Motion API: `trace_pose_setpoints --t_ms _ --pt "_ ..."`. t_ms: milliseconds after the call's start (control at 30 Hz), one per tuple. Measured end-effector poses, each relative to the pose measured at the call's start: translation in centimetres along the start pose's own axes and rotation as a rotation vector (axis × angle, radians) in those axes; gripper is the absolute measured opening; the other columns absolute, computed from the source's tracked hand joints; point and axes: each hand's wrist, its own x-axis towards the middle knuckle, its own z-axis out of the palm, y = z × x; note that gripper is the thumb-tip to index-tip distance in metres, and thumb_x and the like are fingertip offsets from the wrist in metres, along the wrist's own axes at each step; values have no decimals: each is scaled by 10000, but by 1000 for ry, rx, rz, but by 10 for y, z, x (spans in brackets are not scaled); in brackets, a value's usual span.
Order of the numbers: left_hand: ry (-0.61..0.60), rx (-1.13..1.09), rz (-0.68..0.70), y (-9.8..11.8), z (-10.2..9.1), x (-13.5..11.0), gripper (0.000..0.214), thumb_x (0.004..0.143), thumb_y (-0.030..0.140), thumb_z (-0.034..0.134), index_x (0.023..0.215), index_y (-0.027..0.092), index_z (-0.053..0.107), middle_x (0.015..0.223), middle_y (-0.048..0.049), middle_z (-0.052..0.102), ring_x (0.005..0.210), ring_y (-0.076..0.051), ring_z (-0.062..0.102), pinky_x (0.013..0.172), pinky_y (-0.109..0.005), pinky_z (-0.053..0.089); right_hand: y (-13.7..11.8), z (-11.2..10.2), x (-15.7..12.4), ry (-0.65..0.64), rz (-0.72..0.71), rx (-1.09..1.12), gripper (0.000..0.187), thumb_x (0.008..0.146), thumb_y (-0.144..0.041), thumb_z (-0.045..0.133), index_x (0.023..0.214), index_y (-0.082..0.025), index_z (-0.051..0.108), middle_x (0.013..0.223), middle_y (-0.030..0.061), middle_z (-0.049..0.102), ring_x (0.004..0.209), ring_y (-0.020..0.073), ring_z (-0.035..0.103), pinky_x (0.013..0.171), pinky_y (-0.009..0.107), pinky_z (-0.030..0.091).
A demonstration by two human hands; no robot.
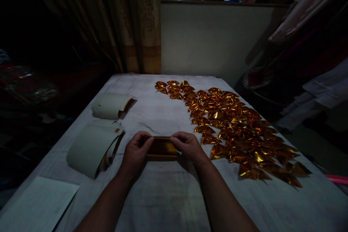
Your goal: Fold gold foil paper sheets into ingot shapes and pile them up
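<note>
A sheet of gold foil paper [163,148] is stretched between my two hands, low over the table, its far edge folded or rolled over. My left hand [137,148] pinches its left end between thumb and fingers. At the right end my right hand [187,146] grips the same edge in a pinch. To the right lie many folded gold foil pieces [217,115] with pointed ends, spread in a long heap. Left of my hands rest two curled stacks of pale-backed sheets, a nearer stack [85,148] and a farther stack [110,105]; gold shows at their edges.
A white cloth [160,203] covers the table. A flat pale sheet [40,203] lies at the near left corner. Behind the table are a curtain [136,25] and a wall [206,40]. Hanging clothes [307,11] are at the right. The room is dim.
</note>
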Motion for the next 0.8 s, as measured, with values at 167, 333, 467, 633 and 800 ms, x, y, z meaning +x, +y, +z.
trace_pose_setpoints --t_ms 167,333,467,633,800 --pt "-17 13 11 0 0 0 298 665 454 751 728 194 619 690 16 642 674 -153 601 655 -260 504 0 -1 -1 6 15 -10 337 681 -523 747 666 -186 735 601 3 638 579 134 544 590 264 448" --pt "-12 32 19 0 0 0 308 673 474 748 705 196 620 674 19 634 654 -148 587 635 -252 494 0 0 -1 29 10 -21 373 691 -552 721 641 -183 730 575 0 612 565 132 529 568 257 439" --pt "-6 53 13 0 0 0 312 674 485 743 677 197 624 653 13 638 641 -150 591 618 -248 495 0 1 -2 28 23 -43 409 700 -579 706 633 -176 721 561 -4 586 550 125 501 539 244 405" --pt "-5 43 -3 0 0 -1 333 669 508 743 675 198 622 648 7 650 626 -155 600 597 -247 496 -1 2 -2 41 25 -73 460 709 -617 681 588 -173 681 542 -14 532 548 119 474 521 235 367" --pt "-13 86 5 -1 0 -1 349 696 527 723 666 193 627 642 8 641 628 -153 585 597 -245 484 -4 2 -2 40 20 -71 476 694 -633 691 569 -176 653 522 -24 505 534 110 442 514 235 359"
